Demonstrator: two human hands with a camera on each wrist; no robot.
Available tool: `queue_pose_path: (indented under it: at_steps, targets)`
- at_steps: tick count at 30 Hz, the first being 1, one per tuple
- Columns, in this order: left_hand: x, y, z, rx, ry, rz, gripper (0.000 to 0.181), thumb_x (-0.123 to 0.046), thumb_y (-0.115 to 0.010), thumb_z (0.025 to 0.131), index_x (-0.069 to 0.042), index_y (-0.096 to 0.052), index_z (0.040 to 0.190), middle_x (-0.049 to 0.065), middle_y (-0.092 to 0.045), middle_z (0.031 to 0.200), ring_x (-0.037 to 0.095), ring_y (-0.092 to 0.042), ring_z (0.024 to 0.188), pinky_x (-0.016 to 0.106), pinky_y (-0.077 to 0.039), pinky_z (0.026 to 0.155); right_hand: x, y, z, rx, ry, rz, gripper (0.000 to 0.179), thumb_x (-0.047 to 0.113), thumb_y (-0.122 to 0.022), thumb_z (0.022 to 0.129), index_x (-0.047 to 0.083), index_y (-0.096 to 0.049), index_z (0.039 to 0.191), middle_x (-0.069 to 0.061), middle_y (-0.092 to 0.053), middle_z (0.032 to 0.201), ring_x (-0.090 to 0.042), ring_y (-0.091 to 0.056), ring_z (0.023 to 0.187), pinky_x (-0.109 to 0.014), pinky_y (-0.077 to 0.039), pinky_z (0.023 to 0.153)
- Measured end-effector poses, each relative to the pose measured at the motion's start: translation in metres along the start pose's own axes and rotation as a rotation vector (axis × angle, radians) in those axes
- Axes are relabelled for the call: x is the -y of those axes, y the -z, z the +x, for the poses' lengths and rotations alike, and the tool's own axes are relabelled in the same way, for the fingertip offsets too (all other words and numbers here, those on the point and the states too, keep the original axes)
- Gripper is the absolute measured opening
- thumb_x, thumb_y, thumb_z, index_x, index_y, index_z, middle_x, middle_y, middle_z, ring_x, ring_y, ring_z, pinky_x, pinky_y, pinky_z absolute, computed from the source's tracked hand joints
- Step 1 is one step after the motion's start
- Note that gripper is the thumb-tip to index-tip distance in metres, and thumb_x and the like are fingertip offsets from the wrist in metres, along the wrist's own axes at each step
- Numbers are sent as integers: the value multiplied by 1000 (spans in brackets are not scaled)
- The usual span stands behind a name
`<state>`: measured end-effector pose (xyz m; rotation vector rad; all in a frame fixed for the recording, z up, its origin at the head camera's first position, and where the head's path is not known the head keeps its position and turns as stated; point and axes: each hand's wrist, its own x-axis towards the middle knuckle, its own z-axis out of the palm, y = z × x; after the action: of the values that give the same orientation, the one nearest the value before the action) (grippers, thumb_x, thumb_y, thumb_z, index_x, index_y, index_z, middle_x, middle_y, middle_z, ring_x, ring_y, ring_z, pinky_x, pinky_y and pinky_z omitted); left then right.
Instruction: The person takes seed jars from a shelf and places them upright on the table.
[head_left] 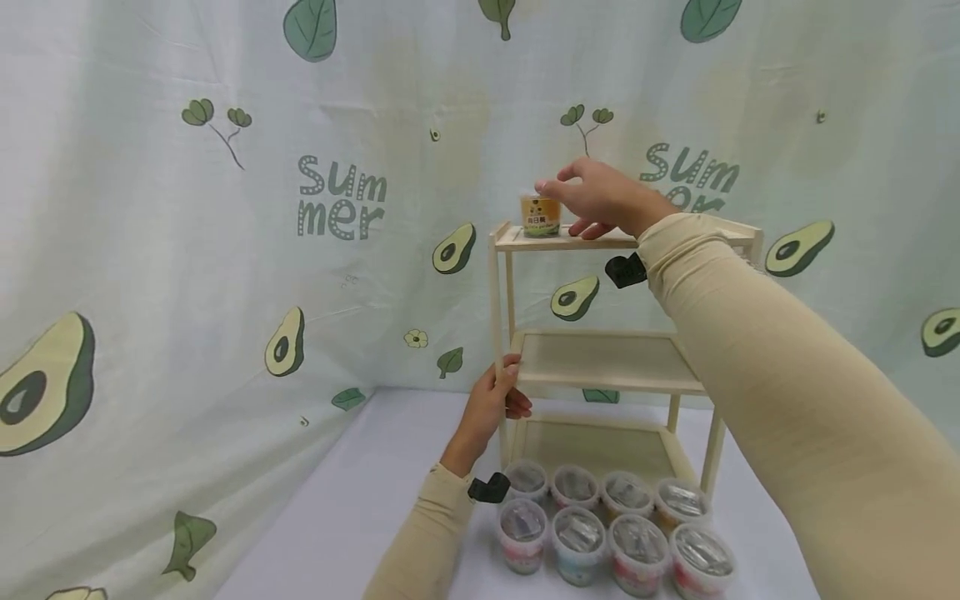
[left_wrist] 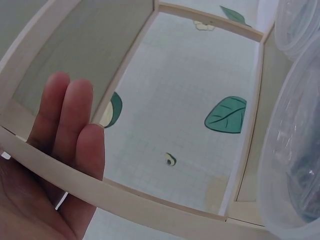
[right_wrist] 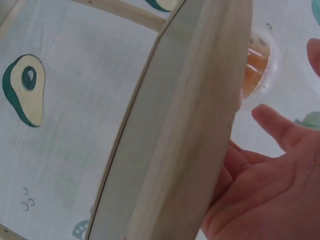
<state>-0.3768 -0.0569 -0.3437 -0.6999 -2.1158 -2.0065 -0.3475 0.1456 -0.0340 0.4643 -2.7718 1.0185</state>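
Observation:
A light wooden three-tier rack point(head_left: 600, 387) stands on the table. My left hand point(head_left: 486, 412) grips its left front post point(head_left: 496, 292) at the middle shelf, with the fingers point(left_wrist: 72, 117) curled round the wood in the left wrist view. On the top shelf, at the left end, is a small cup point(head_left: 542, 218) with an orange and green label, upright. My right hand point(head_left: 603, 200) is just right of this cup, fingers loosely spread. In the right wrist view the cup point(right_wrist: 256, 70) shows partly behind the shelf edge, with a gap between it and the nearest fingertip.
Two rows of lidded cups point(head_left: 637, 542) stand on the white table point(head_left: 322, 508) before the rack's bottom shelf point(head_left: 600, 448). The middle shelf point(head_left: 607, 358) is between. A curtain point(head_left: 202, 275) printed with avocados and leaves hangs close behind.

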Motion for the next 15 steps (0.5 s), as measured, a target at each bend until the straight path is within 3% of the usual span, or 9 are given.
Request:
queue_pose_path:
  at_steps: [3,6,11,15]
  targets:
    - [1,-4,1,25,7,-4,47,-34,-44,109,-9,-45,150,33,-66,88,49,-68,79,46,-57,73,-1,0,0,8,-6,-36,88,66,-46,97,18,-11,162,-13,-26,161,-35,-61,114,-39,-55,87]
    - [0,-7,2,6,-9,-8,46,-33,-44,109,-10,-46,149,34,-65,88,50,-67,79,45,-57,71,1,0,1,9,4,-82,87,65,-46,98,22,-9,163,-13,-32,159,-35,-59,115,-40,-53,88]
    - [0,-6,2,-38,-23,-7,46,-40,-47,107,-16,-50,147,25,-67,81,40,-69,72,37,-56,67,4,-6,3,20,15,-105,76,55,-49,101,19,-19,161,-13,-46,147,-33,-56,115,-39,-50,87]
    - [3,-5,1,-44,-18,-12,50,-47,-50,105,-18,-52,145,14,-67,75,27,-70,67,34,-56,65,1,-12,4,-19,23,-86,69,49,-53,101,16,-28,157,-12,-52,136,-32,-56,108,-38,-49,79]
